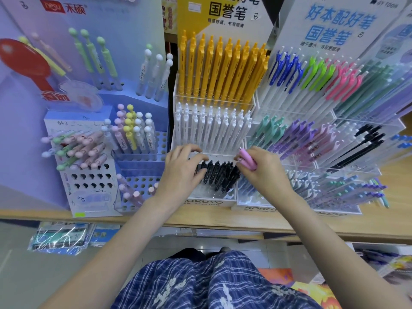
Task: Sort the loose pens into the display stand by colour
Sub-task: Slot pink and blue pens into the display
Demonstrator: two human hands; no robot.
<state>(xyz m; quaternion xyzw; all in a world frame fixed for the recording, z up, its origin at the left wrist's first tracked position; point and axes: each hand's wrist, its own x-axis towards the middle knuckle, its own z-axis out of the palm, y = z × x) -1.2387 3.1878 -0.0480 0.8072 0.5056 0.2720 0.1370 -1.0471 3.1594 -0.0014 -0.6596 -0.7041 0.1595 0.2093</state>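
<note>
A clear tiered display stand (211, 202) holds yellow pens (220, 68) in the back row, white pens (211, 128) in the middle and black pens (219, 175) in the front. My left hand (181, 172) rests on the left end of the black row, fingers curled over the pen tops. My right hand (265, 168) grips a pink pen (247, 161) at the right end of that row, its fingertips touching the black pens.
A second clear stand (296, 210) to the right carries blue, green, pink, teal, purple and black pens. A blue cardboard stand (93, 197) with ball-topped pastel pens is on the left. All stand on a wooden shelf (223, 221); packets hang below.
</note>
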